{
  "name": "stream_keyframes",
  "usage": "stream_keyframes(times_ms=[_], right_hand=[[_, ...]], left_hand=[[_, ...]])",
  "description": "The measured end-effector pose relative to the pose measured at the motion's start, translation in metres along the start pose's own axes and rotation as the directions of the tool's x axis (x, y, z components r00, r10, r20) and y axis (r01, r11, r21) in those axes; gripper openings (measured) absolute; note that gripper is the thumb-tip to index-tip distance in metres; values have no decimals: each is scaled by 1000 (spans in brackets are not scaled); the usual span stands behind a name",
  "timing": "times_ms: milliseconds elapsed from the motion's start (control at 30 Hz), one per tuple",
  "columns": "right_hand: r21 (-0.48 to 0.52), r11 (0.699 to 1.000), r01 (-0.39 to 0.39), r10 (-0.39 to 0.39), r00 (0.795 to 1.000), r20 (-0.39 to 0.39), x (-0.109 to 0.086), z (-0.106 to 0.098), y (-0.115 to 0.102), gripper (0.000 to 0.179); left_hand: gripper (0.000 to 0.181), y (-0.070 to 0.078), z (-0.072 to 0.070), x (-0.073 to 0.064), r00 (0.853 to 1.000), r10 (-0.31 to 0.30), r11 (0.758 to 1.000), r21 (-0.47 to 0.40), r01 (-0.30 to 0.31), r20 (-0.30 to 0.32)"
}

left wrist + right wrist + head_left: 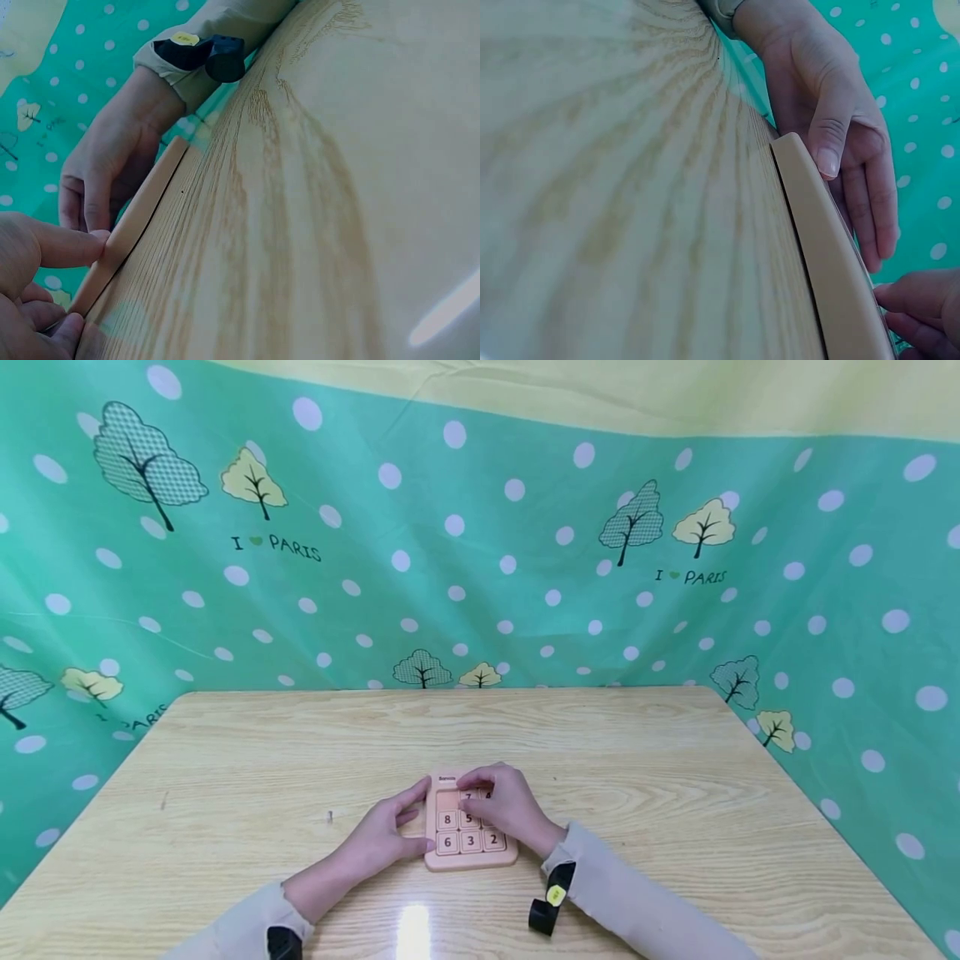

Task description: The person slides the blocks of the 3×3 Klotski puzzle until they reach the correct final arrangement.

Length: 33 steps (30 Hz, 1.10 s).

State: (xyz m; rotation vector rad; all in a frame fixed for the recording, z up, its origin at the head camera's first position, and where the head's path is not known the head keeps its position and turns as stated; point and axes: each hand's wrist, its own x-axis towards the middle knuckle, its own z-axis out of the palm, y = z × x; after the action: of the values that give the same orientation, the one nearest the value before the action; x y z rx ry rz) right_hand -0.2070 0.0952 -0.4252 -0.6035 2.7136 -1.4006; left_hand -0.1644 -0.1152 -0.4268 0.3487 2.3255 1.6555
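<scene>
A pink number puzzle (471,862) lies flat on the wooden surface (285,760), low in the middle of the head view. The left hand (375,838) touches its left side, its grip spread wide. The right hand (508,802) is over the top part, thumb and pointing finger by the 7. I cannot tell if that grip pinches a tile.

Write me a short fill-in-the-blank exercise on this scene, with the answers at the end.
In the head view, the left hand touches the puzzle along its ____ edge.
Between tile 6 and tile 2 sits the tile numbered ____.
Directly above tile 8, the square is ____.
The cloth reads "I", a heart, then ____.

Missing words: left; 3; empty; PARIS
</scene>
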Motion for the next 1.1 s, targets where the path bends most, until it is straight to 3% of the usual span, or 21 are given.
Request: stream_keyframes(times_ms=[167, 333, 633, 800, 1100], right_hand=[[20, 1000, -5, 5, 1000, 10, 0, -1, 1, 21], [112, 994, -11, 9, 1000, 17, -3, -2, 5, 22], [250, 968, 5, -35, 993, 117, -11, -3, 1, 30], [221, 975, 2, -42, 984, 174, -12, -3, 0, 33], [128, 991, 44, -67, 980, 185, -10, -2, 2, 34]], left_hand=[[86, 1, 0, -1, 1000, -2, 1000, 0, 2, -3], [87, 1, 0, -1, 1000, -2, 1000, -7, 2, 3], [88, -2, 0, 0, 1000, 0, 1000, -6, 0, 9], [88, -2, 1, 0, 1000, -23, 1000, 10, 24, -9], [88, -2, 0, 1, 1000, -18, 1000, -7, 18, 15]])
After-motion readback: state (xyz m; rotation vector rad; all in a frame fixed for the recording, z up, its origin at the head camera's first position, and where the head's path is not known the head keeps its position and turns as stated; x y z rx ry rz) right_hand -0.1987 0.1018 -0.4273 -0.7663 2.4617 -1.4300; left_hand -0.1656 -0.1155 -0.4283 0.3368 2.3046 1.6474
